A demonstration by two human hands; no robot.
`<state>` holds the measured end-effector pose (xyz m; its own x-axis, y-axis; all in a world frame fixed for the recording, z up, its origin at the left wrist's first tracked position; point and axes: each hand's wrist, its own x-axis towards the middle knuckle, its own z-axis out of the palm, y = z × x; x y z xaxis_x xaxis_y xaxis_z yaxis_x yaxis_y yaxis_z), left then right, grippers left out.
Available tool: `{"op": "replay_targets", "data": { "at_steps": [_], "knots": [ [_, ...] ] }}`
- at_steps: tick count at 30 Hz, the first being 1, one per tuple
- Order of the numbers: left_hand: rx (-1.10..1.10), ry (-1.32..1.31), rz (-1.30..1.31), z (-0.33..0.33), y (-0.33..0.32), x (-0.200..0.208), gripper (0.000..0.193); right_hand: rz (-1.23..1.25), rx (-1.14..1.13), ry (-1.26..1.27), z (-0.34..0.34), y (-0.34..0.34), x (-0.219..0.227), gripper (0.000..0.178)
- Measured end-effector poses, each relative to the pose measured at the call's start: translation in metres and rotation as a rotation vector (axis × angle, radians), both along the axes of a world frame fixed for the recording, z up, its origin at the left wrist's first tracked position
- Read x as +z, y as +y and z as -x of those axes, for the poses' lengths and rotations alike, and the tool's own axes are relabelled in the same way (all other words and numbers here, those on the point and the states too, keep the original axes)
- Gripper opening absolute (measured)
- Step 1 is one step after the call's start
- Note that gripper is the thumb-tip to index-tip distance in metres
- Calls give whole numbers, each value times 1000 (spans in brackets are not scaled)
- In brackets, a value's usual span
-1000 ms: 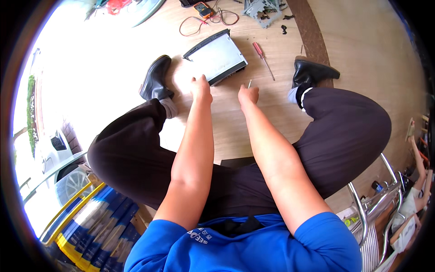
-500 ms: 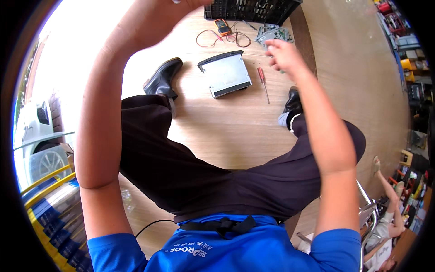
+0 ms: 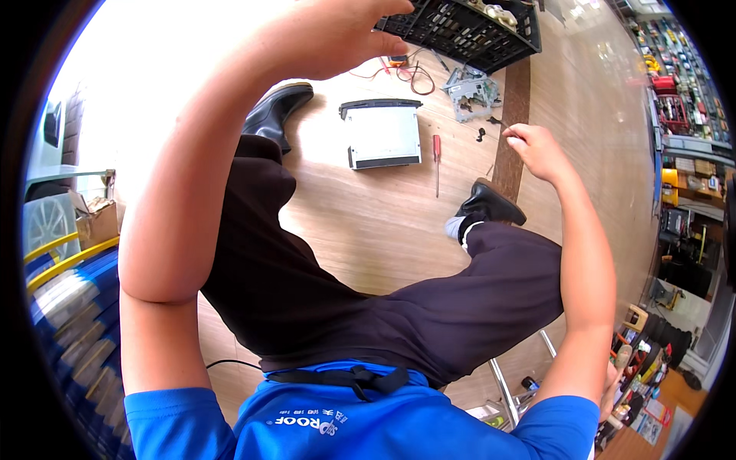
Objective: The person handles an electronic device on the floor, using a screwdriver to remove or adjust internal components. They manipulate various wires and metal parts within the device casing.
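My right hand [image 3: 540, 153] is at the right, past the circuit boards, its fingers closed in a pinch. From the fingertips sticks out a small dark piece with a thin stem [image 3: 497, 121], too small to name. My left hand [image 3: 341, 38] reaches in at the top, partly cut off by the picture's edge. Its thumb and a finger are apart, with nothing visible between them, near a black plastic crate [image 3: 468, 34]. A flat silver metal box with a black front [image 3: 383, 132] lies between my feet. Beside it lies a red-handled screwdriver [image 3: 437, 157].
Green circuit boards and metal parts [image 3: 471, 96] lie in front of the crate. A small black part [image 3: 481, 135] is on the floor nearby. An orange multimeter [image 3: 397, 60] with red and black leads is partly behind my left hand. Crowded shelves [image 3: 682, 161] line the right side.
My right hand has moved right and nearer, away from the circuit boards, and a small dark piece now shows at its fingertips. My left hand has shifted right, toward the crate. The view has turned somewhat.
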<state>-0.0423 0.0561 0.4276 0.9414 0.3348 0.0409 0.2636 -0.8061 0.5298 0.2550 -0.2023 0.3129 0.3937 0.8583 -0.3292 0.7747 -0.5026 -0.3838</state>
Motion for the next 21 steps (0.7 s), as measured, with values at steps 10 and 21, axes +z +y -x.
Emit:
{"op": "replay_targets", "data": {
  "at_steps": [10,21],
  "knots": [
    [-33,305,-234,-44,5,-50,53,-83,-308,-38,-98,18,-242,17],
    [-49,431,-232,-65,13,-76,55,-27,-426,-13,-45,65,-357,22]
  ]
}}
